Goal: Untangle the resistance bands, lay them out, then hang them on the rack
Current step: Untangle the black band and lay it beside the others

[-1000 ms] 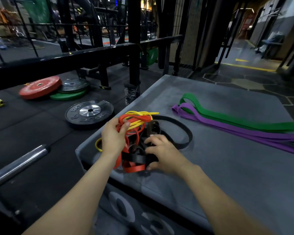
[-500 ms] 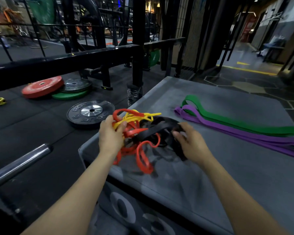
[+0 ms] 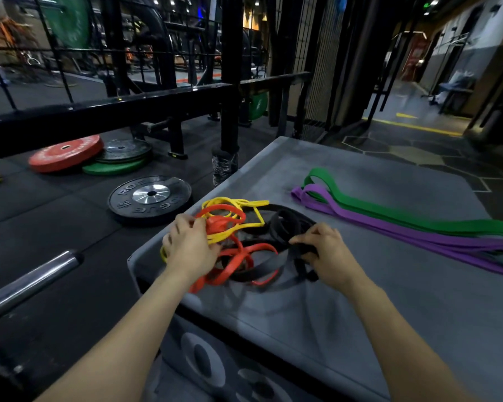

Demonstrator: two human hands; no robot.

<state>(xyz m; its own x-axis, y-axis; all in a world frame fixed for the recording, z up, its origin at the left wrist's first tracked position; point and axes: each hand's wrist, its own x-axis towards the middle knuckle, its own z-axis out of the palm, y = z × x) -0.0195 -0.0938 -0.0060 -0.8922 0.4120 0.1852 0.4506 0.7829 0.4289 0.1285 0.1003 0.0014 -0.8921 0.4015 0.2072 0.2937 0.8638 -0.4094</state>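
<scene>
Working the tangle on grey padded box top (image 3: 346,309), near its left edge. Left hand (image 3: 190,250) gripping orange flat rubber band (image 3: 238,262) and thin yellow rubber band (image 3: 233,203); right hand (image 3: 323,253) pinching black flat rubber band (image 3: 285,224). Handling soft, light, stretchy, likely grabby; taking single strands. Spreading rightward, short of laid-out purple rubber band (image 3: 418,242) and green rubber band (image 3: 418,221), minding the edge drop.

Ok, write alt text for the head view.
A person's left hand grips tangled orange and yellow bands while the right hand pinches a black band, all on a grey box. Green and purple bands lie straightened alongside; weight plates rest on the gym floor.
</scene>
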